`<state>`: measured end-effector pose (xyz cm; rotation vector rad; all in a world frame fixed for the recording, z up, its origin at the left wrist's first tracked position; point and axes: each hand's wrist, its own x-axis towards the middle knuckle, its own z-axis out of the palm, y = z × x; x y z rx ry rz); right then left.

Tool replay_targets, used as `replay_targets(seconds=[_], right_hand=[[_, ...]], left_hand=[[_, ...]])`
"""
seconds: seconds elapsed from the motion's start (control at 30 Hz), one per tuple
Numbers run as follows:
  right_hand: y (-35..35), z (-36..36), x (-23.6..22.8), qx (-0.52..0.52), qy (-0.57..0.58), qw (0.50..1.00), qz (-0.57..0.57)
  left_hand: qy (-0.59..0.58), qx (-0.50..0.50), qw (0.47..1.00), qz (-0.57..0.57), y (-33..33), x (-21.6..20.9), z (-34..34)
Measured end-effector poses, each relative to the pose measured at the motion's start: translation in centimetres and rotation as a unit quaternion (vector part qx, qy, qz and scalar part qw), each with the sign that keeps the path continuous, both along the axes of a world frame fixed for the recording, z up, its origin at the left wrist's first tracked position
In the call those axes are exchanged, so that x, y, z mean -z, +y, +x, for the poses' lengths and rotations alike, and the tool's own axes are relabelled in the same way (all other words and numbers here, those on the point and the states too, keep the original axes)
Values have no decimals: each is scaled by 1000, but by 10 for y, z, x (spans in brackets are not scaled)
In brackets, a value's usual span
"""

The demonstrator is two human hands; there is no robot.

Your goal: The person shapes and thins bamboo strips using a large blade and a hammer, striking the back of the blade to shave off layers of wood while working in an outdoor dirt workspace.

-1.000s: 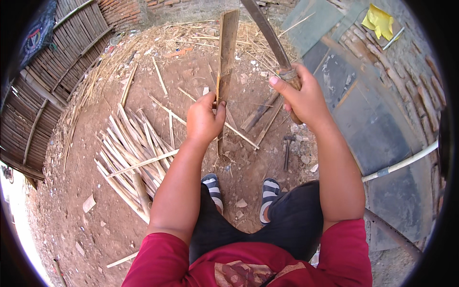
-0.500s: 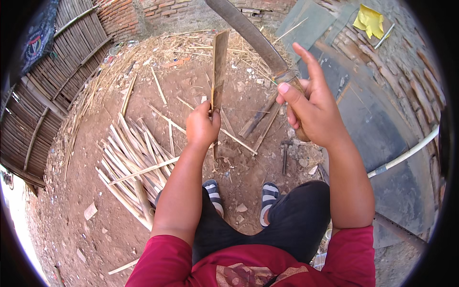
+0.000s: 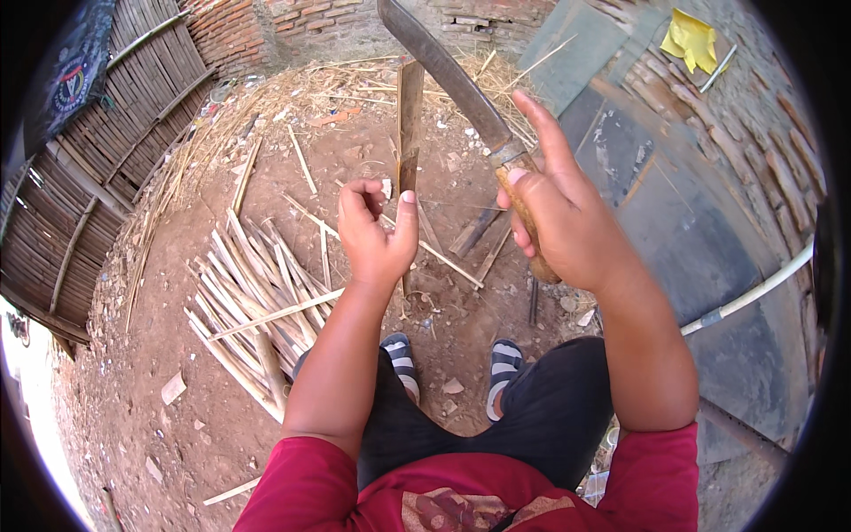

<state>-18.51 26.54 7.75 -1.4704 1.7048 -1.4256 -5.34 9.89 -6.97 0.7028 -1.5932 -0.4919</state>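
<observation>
My left hand (image 3: 377, 232) grips an upright bamboo strip (image 3: 409, 115) that stands on the dirt in front of my feet. My right hand (image 3: 563, 213) holds a long machete (image 3: 448, 75) by its wooden handle, index finger stretched out. The dark blade is raised and slants up to the left, its edge beside the top of the strip.
A pile of split bamboo strips (image 3: 253, 293) lies on the dirt to my left. A bamboo fence (image 3: 106, 151) runs along the left, a brick wall (image 3: 292, 18) at the back. Grey slabs (image 3: 683, 222), a white pipe (image 3: 753, 293) and a yellow rag (image 3: 691, 40) lie right.
My right hand has lifted the machete up and toward the strip's top. My left hand has shifted its grip on the strip, thumb now up.
</observation>
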Motion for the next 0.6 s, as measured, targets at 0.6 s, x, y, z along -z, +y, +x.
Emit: replay_targets(seconds=[0.6], right_hand=[[-16, 82, 13, -113, -58, 992, -3]], left_hand=[[-147, 258, 915, 274, 115, -103, 102]])
